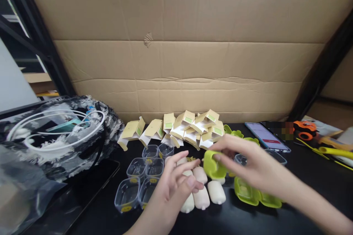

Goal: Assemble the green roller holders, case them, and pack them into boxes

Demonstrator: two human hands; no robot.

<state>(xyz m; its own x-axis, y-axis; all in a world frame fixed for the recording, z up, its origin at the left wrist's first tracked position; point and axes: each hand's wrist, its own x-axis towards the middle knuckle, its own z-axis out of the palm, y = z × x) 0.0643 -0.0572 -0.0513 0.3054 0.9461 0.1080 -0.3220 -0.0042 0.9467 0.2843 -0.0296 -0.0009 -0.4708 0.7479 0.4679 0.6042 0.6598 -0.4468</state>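
My right hand (248, 161) pinches a lime-green plastic piece (213, 165) just above the black table (303, 183). My left hand (173, 187) hovers beside it with fingers spread, over several cream oblong blocks (216, 192); it holds nothing. More lime-green trays (248, 192) lie under my right wrist. Several clear plastic cups (138, 183) sit left of my left hand. A heap of small folded cardboard boxes with green labels (187, 126) lies behind.
A corrugated cardboard wall (187, 62) closes off the back. A plastic bag with white cables (55, 132) fills the left. A phone (266, 136), an orange tool (306, 129) and yellow parts (333, 151) lie at the right. Black frame struts stand at both sides.
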